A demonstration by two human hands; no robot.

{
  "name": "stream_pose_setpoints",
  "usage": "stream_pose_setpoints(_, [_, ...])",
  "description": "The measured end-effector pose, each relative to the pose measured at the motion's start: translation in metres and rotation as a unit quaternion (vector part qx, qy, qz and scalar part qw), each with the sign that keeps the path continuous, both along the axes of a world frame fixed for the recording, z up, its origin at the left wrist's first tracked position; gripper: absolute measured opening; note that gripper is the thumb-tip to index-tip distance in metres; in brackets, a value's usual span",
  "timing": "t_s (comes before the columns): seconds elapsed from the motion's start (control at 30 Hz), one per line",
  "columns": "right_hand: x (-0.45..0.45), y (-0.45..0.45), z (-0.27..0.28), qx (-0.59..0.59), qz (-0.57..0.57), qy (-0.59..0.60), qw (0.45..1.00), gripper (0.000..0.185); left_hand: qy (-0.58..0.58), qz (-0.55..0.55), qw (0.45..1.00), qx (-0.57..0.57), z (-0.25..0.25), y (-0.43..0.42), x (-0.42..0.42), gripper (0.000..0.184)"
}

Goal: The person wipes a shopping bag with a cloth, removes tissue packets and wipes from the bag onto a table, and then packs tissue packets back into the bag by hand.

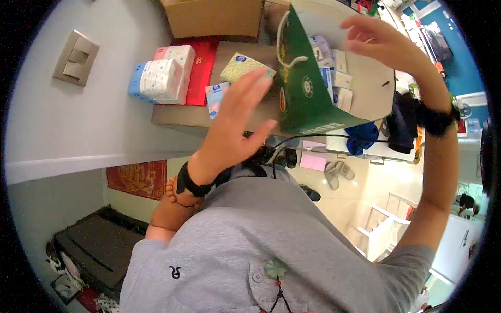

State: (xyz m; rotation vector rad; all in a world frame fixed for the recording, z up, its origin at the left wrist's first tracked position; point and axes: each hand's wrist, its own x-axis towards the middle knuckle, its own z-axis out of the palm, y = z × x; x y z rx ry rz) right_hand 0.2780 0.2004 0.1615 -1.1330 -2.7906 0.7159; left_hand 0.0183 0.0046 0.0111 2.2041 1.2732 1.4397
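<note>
My left hand (237,117) is raised with its fingers stretched out and its thumb apart, holding nothing. Its fingertips overlap a yellow patterned soft pack (245,68), which looks like tissues; whether they touch is unclear. Partly behind that hand lies a small light-blue pack (214,96). My right hand (373,41) hovers by the open mouth of a green paper bag (308,99), fingers loosely curled and apart, with nothing visible in them. A white rope handle (282,39) hangs on the bag's side. Several small white-and-blue packs (340,78) show inside it.
Blue and pink packs (164,81) stand on a red sheet or box (203,68) at the left. A cardboard box (213,18) is at the back. Along the counter's front runs a black cable (323,135). Slippers (334,175) and a white chair (383,227) are on the floor.
</note>
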Motion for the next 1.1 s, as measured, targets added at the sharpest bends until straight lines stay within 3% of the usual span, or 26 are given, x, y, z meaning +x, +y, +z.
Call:
stream_pose_setpoints(0.1, [-0.015,0.029,-0.041,0.074,0.058,-0.190,0.977,0.045,0.046,-0.078,0.994,0.057,0.018,0.018,0.029,0.069])
stream_pose_setpoints(0.2, [-0.035,0.032,-0.063,0.101,0.093,-0.172,0.976,0.051,0.067,-0.118,0.989,0.063,0.022,0.029,0.046,0.071])
stream_pose_setpoints(0.33, [-0.064,0.062,-0.098,0.049,0.026,-0.213,0.975,0.063,0.037,-0.125,0.990,0.054,0.014,0.030,0.052,0.070])
stream_pose_setpoints(0.47, [-0.066,0.100,-0.145,-0.015,0.113,-0.159,0.981,0.076,0.035,-0.109,0.992,0.051,0.010,0.024,0.043,0.068])
stream_pose_setpoints(0.53, [-0.069,0.093,-0.134,-0.061,0.125,-0.143,0.980,0.076,0.027,-0.112,0.992,0.059,0.008,0.023,0.039,0.070])
stream_pose_setpoints(0.63, [-0.067,0.074,-0.105,-0.154,0.035,-0.167,0.973,0.070,0.020,-0.110,0.992,0.058,0.008,0.020,0.039,0.072])
stream_pose_setpoints(0.73, [-0.071,0.077,-0.118,-0.199,-0.072,-0.068,0.975,0.061,0.023,-0.110,0.992,0.058,0.009,0.020,0.042,0.070])
stream_pose_setpoints(0.83, [-0.079,0.065,-0.110,-0.151,-0.047,-0.054,0.986,0.055,0.028,-0.115,0.992,0.052,0.010,0.020,0.043,0.069])
stream_pose_setpoints(0.93, [-0.098,0.059,-0.063,0.137,-0.018,-0.241,0.961,0.057,0.025,-0.121,0.991,0.047,0.013,0.018,0.037,0.069])
stream_pose_setpoints(1.07, [-0.079,0.023,0.042,0.158,-0.031,-0.164,0.973,0.054,0.026,-0.085,0.995,0.053,0.015,0.010,0.020,0.068])
stream_pose_setpoints(1.1, [-0.076,0.000,0.057,0.166,-0.073,-0.094,0.979,0.046,0.012,-0.057,0.997,0.055,0.016,0.008,0.013,0.070])
